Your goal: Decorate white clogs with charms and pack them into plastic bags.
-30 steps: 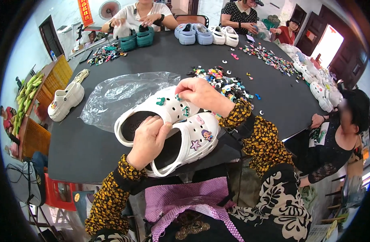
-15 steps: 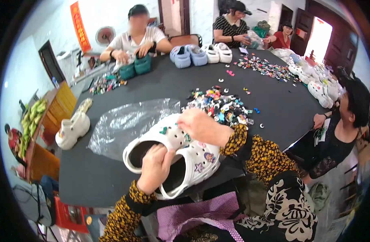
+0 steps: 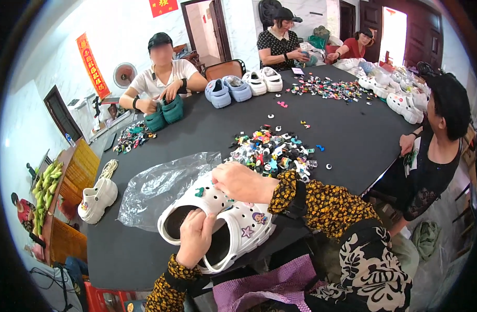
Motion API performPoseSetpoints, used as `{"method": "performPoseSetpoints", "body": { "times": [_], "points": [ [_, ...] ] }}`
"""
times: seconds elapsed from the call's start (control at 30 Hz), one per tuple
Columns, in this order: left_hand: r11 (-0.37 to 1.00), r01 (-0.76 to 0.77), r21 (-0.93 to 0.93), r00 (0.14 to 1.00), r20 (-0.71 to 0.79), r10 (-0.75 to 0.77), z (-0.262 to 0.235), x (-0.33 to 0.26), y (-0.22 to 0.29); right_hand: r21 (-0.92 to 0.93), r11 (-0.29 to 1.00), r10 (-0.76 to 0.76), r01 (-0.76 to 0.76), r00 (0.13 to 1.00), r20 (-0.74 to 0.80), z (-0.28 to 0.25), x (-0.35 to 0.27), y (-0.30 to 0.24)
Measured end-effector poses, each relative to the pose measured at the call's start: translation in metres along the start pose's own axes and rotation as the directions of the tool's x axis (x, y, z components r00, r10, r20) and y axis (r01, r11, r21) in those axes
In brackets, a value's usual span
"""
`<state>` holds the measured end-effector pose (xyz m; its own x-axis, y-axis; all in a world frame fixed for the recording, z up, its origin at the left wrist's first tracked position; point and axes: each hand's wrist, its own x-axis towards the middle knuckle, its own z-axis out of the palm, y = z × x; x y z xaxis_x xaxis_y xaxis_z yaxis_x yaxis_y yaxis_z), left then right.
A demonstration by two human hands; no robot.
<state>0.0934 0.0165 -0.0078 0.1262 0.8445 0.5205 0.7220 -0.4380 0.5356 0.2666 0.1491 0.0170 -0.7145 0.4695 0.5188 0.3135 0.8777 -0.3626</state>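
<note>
Left hand (image 3: pixel 196 243) grips the rim between the two white clogs (image 3: pixel 217 229) at the near edge of the black table (image 3: pixel 353 130), fingers curled into the openings. Right hand (image 3: pixel 241 182) rests closed on the toe, fingertips pressing down; whether it pinches a charm I cannot tell. The clogs look light, foam-soft, springy, not fragile; best held at the heel opening. Beyond: clear plastic bag (image 3: pixel 160 187), then the charm pile (image 3: pixel 272 153).

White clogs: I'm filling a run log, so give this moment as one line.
left hand: grips white clogs | right hand: fingertips on clog top | charm pile: beyond | plastic bag: left
</note>
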Motion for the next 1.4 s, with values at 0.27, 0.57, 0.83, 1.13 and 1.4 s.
{"method": "performPoseSetpoints", "body": {
  "times": [0.27, 0.57, 0.83, 1.13, 1.4],
  "points": [
    [0.999, 0.039, -0.025, 0.999, 0.034, -0.038, 0.000, 0.003, 0.005, -0.163, 0.981, -0.103, 0.102, 0.995, 0.001, -0.002, -0.007, 0.003],
    [0.999, -0.016, 0.033, 1.000, 0.026, 0.015, 0.002, 0.003, -0.001, 0.021, 0.999, -0.033, 0.034, 0.998, -0.046, -0.004, -0.004, 0.012],
    [0.999, 0.023, -0.032, 0.999, -0.030, -0.024, 0.004, 0.002, -0.002, 0.213, 0.967, 0.148, -0.140, 0.989, -0.018, -0.010, -0.003, 0.006],
    [1.000, 0.006, -0.029, 1.000, -0.030, -0.006, 0.003, 0.001, -0.001, 0.164, 0.977, 0.136, -0.137, 0.991, 0.014, -0.011, -0.002, 0.002],
    [1.000, 0.009, -0.027, 1.000, -0.023, -0.009, 0.003, 0.003, -0.001, 0.024, 0.999, -0.034, 0.035, 0.999, -0.025, -0.009, -0.003, 0.006]
  ]
}}
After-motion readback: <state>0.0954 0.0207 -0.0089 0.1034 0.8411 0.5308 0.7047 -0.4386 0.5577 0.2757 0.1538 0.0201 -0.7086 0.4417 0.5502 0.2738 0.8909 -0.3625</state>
